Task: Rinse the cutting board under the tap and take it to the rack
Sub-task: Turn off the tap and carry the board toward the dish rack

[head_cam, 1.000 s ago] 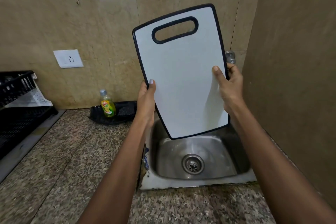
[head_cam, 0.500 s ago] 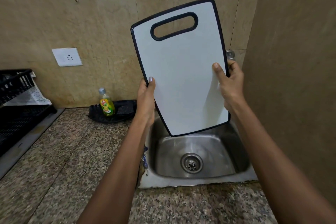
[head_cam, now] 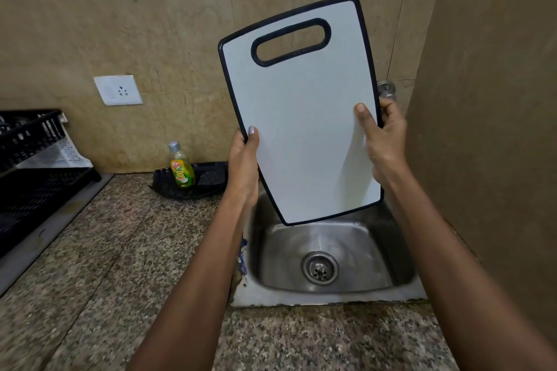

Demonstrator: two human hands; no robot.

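both hands, left hand (head_cam: 243,159) and right hand (head_cam: 382,141), clamp the white black-rimmed plastic cutting board (head_cam: 301,117) upright above the steel sink (head_cam: 346,253); fingers hidden behind it, tap (head_cam: 386,90) mostly covered, black rack (head_cam: 33,166) cut off at left

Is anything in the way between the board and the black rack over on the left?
Nothing visible blocks it. The cutting board is held above the sink; the soap bottle stands back by the wall, off the path to the rack.

Cutting board (head_cam: 304,117) above sink (head_cam: 325,298), tap (head_cam: 386,90) behind, rack (head_cam: 33,172) far left on counter (head_cam: 105,250).
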